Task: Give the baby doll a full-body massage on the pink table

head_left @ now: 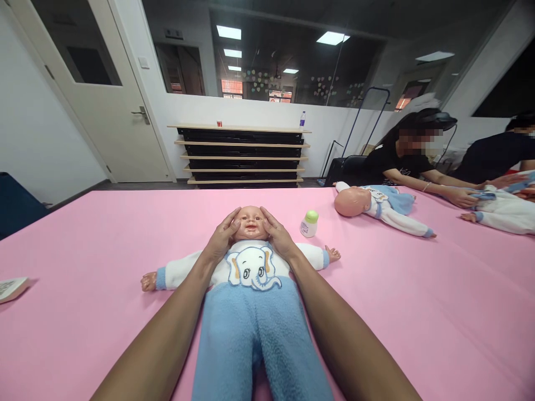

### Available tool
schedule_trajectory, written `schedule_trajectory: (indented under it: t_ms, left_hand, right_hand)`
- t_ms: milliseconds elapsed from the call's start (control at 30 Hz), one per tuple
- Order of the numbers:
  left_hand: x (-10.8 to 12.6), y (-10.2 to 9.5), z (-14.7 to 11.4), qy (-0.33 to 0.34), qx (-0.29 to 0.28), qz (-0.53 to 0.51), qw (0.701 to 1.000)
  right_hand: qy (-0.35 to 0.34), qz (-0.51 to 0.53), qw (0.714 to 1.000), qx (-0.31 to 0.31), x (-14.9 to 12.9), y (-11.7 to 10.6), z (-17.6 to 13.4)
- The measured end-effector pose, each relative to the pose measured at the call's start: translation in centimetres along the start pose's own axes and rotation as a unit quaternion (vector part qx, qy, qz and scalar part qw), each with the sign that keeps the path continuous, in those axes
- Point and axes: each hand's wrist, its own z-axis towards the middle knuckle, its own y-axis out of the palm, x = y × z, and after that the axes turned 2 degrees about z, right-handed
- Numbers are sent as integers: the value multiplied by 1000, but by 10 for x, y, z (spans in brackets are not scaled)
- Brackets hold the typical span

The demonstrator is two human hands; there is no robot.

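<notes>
A baby doll [252,267] lies on its back on the pink table, its head away from me and its arms spread wide. It wears a white top with an elephant face and fuzzy light-blue trousers. My left hand [221,236] cups one side of the doll's head, the thumb on its cheek. On the other side, my right hand [279,234] holds the head in the same way. The fingers of both hands wrap partly behind the head, where their tips are hard to see. To the right of the head stands a small white bottle with a green cap [309,224].
The pink tabletop [418,301] reaches far to both sides. Another doll [376,203] lies at the back right. Beyond it a person [409,150] in black handles a further doll [507,209]. A small box [12,288] sits at the left edge.
</notes>
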Motion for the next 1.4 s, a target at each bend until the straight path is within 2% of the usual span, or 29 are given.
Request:
schedule_trajectory:
  t_ms: [133, 300, 433, 833, 967, 1167, 1400]
  left_hand:
    - [-1, 0, 0, 4, 1, 7, 1000]
    - [2, 0, -3, 37, -6, 77, 996]
    - [3, 0, -4, 38, -4, 87, 995]
    - [0, 1, 0, 11, 1, 8, 1000]
    - [-1, 0, 1, 15, 13, 17, 1000]
    - [-2, -2, 0, 52, 14, 116, 992]
    - [1, -1, -2, 38, 3, 72, 997]
  right_hand:
    - [-6, -24, 1000, 17, -5, 1, -1]
    - [-22, -74, 997, -8, -13, 5, -9]
    - [-26, -75, 997, -8, -13, 4, -10]
    - [2, 85, 996, -12, 6, -1, 2]
    - [-9, 31, 999, 21, 5, -1, 2]
    - [-27, -65, 997, -8, -10, 4, -9]
    - [-14, -7, 1000, 5, -2, 0, -3]
